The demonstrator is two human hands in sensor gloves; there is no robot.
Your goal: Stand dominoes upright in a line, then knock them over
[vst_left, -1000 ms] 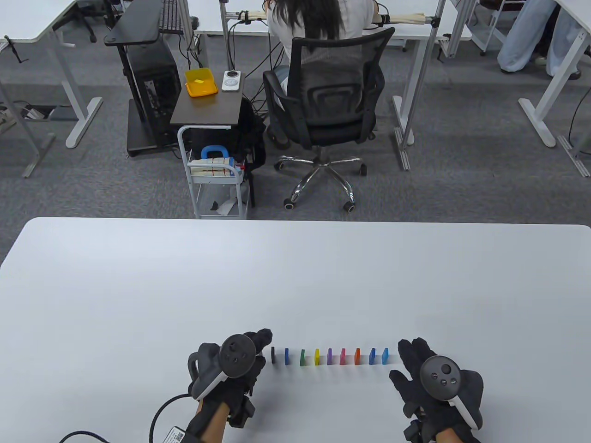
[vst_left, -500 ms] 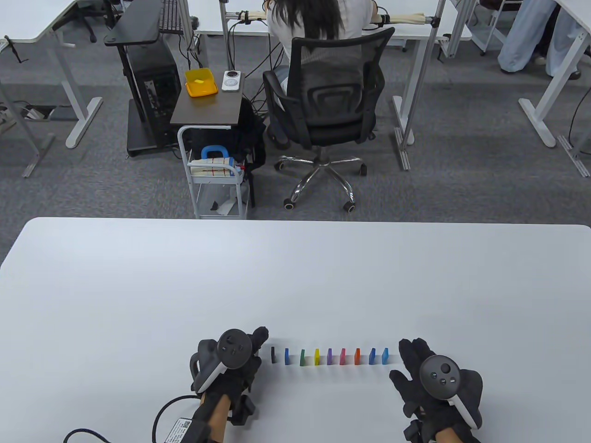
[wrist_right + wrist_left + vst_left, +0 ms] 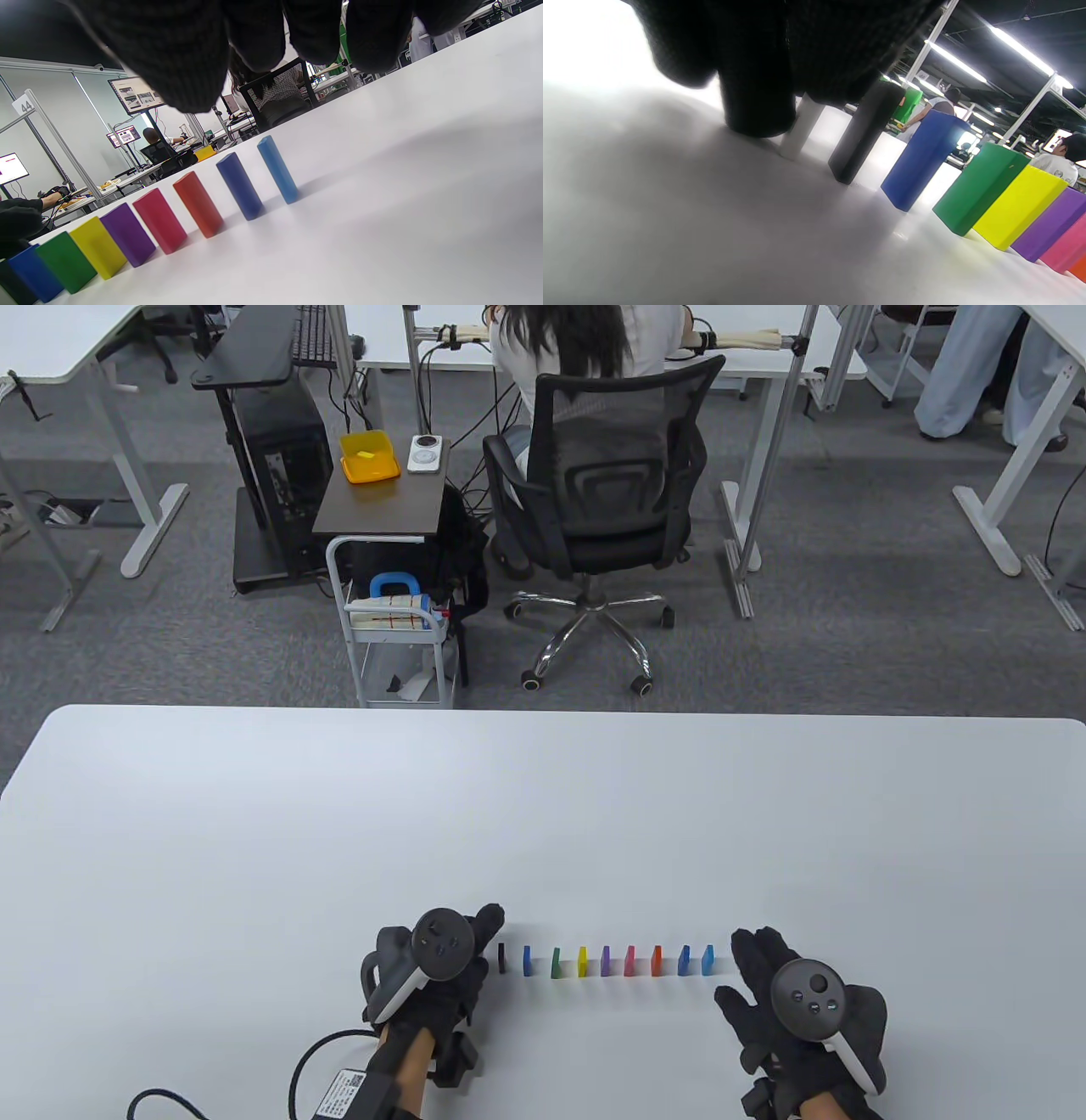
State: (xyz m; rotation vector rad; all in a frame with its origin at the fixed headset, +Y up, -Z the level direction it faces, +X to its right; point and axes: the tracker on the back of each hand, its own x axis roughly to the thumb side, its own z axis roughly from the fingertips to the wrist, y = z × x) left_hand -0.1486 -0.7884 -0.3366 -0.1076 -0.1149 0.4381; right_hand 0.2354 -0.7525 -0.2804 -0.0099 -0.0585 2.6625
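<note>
The left hand sits at the left end of the row with its fingers pointing down to the surface; in the left wrist view a white domino stands right behind one fingertip, but whether the fingers pinch it or only touch it I cannot tell, since the glove hides the contact. Just beside it stands the black domino, and from there the line of upright dominoes runs toward the right: dark blue domino, green domino, yellow domino, purple domino, pink domino, orange domino, another blue domino and a light blue domino, evenly spaced and apart from one another near the front edge of the surface. The right hand lies just past the light blue end, its fingers spread, relaxed and holding nothing, near that last domino but not touching it. Beyond the surface a person sits on a black office chair, next to a small cart and a side stand carrying a yellow container.
</note>
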